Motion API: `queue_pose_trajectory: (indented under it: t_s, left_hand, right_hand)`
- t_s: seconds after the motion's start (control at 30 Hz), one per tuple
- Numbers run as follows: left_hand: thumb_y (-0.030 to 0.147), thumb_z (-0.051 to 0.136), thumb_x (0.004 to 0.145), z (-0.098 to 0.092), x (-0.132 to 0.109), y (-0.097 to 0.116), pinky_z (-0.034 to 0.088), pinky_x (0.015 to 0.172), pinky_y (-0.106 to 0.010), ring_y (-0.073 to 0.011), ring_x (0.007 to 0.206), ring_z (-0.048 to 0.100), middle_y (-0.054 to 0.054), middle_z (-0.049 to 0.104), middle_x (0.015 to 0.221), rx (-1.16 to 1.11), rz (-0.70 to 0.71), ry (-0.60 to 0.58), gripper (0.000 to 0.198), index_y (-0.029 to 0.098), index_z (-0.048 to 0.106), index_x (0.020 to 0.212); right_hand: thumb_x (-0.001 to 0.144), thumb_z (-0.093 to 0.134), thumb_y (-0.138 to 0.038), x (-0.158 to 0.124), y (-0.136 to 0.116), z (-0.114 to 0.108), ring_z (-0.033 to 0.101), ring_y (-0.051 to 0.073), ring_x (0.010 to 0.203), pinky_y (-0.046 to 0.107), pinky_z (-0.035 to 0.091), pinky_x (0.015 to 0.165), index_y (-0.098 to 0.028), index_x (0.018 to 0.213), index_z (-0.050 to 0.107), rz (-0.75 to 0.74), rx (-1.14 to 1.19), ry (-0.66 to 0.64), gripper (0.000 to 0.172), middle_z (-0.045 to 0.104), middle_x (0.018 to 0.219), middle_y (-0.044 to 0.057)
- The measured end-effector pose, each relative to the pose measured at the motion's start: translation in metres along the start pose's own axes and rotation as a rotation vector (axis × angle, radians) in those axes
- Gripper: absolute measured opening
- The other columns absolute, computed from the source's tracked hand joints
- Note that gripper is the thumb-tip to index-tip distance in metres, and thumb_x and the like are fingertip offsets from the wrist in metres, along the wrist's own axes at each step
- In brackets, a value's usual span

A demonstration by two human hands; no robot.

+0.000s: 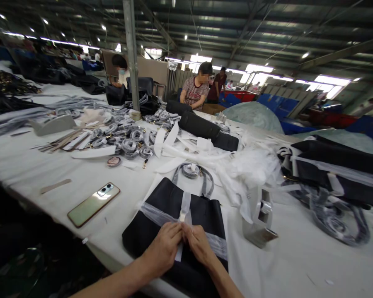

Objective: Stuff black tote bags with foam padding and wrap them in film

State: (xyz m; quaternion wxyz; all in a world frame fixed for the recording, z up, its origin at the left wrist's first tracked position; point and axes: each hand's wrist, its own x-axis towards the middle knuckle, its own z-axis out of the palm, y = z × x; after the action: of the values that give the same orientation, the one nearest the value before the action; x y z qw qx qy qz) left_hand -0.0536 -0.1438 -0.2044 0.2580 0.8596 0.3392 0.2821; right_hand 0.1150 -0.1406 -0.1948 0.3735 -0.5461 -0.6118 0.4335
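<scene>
A black bag (168,207) lies flat on the white table (298,265) right in front of me, with a grey strap (202,178) coiled at its far end. A clear tape band crosses the bag and a white strip (184,209) runs down its middle. My left hand (163,248) and my right hand (199,244) rest side by side on the bag. The fingers of both pinch the white strip where it meets the clear band.
A phone (93,204) lies to the left near the table edge. A metal tape holder (259,223) stands to the right. Coiled straps (130,138), white strips and more black bags (338,169) cover the far table. Several people sit beyond.
</scene>
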Motion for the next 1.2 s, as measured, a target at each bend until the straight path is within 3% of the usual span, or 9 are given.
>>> queue_pose_trajectory:
  t_s: [0.13,0.23,0.4,0.47,0.6,0.77,0.87,1.03,1.2]
  left_hand:
    - [0.026,0.048,0.085,-0.012,0.004,0.011,0.048,0.094,-0.038,-0.0195,0.095,0.063,-0.012,0.062,0.119,-0.304,-0.364,0.134,0.046,0.015,0.042,0.129]
    - [0.042,0.059,0.078,-0.017,0.008,0.022,0.053,0.079,-0.033,-0.0163,0.074,0.064,-0.013,0.061,0.122,-0.404,-0.538,0.104,0.072,0.014,0.031,0.137]
    - [0.044,0.069,0.067,-0.012,0.019,0.03,0.046,0.091,-0.037,-0.0263,0.103,0.06,-0.013,0.063,0.116,-0.283,-0.591,0.119,0.092,0.009,0.026,0.14]
    - [0.04,0.062,0.075,-0.012,0.025,0.027,0.047,0.084,-0.035,-0.0253,0.094,0.063,-0.011,0.068,0.103,-0.213,-0.611,0.149,0.07,0.01,0.038,0.133]
    - [0.022,0.045,0.083,-0.025,0.033,0.012,0.043,0.068,-0.028,-0.0189,0.074,0.063,-0.004,0.067,0.075,-0.053,-0.568,0.126,0.017,0.017,0.062,0.083]
    - [0.023,0.05,0.083,-0.055,0.033,-0.011,0.038,0.068,-0.026,-0.0173,0.072,0.061,-0.002,0.066,0.07,0.038,-0.524,0.036,0.017,0.018,0.062,0.072]
    - [0.027,0.057,0.08,-0.066,0.03,-0.026,0.034,0.066,-0.027,-0.0191,0.074,0.061,-0.004,0.066,0.069,0.12,-0.557,-0.013,0.019,0.017,0.062,0.065]
    - [0.034,0.055,0.08,-0.074,0.026,-0.038,0.028,0.057,-0.027,-0.0164,0.063,0.058,-0.003,0.063,0.06,0.208,-0.613,-0.082,0.028,0.017,0.061,0.058]
    - [0.036,0.055,0.079,-0.074,0.024,-0.039,0.031,0.058,-0.027,-0.0171,0.063,0.059,-0.004,0.065,0.062,0.277,-0.631,-0.114,0.029,0.018,0.063,0.059]
  right_hand:
    - [0.091,0.043,-0.048,0.003,0.0,0.003,0.036,0.011,0.047,0.025,0.019,0.048,-0.02,0.052,0.045,-0.133,-0.211,0.024,0.048,0.04,0.048,-0.002]
    - [0.089,0.048,-0.041,0.002,-0.001,0.005,0.037,0.011,0.047,0.026,0.018,0.051,-0.02,0.057,0.051,-0.184,-0.286,0.01,0.039,0.045,0.05,-0.002]
    - [0.081,0.055,-0.031,-0.004,-0.003,0.009,0.046,0.013,0.052,0.028,0.017,0.053,-0.02,0.062,0.055,-0.257,-0.544,-0.032,0.022,0.055,0.056,0.0]
    - [0.078,0.056,-0.028,-0.006,-0.003,0.009,0.05,0.014,0.055,0.027,0.019,0.053,-0.019,0.063,0.052,-0.28,-0.59,-0.04,0.018,0.058,0.06,0.001]
    - [0.077,0.058,-0.028,-0.008,-0.003,0.007,0.05,0.012,0.054,0.024,0.025,0.054,-0.019,0.062,0.05,-0.307,-0.572,-0.054,0.02,0.056,0.06,-0.002]
    - [0.086,0.051,-0.032,-0.005,-0.004,0.006,0.05,0.012,0.052,0.023,0.031,0.053,-0.019,0.064,0.054,-0.251,-0.43,0.066,0.025,0.054,0.057,-0.003]
    - [0.091,0.045,-0.037,-0.002,-0.005,0.006,0.058,0.015,0.061,0.024,0.041,0.06,-0.021,0.082,0.063,-0.215,-0.351,0.098,0.026,0.064,0.07,0.0]
    - [0.092,0.045,-0.037,0.0,-0.003,0.006,0.065,0.02,0.095,0.03,0.048,0.086,-0.023,0.108,0.065,-0.178,-0.335,0.071,0.029,0.07,0.104,0.004]
    - [0.093,0.043,-0.034,0.004,0.002,0.007,0.064,0.02,0.101,0.031,0.048,0.089,-0.026,0.119,0.061,-0.216,-0.477,0.028,0.033,0.068,0.11,0.003]
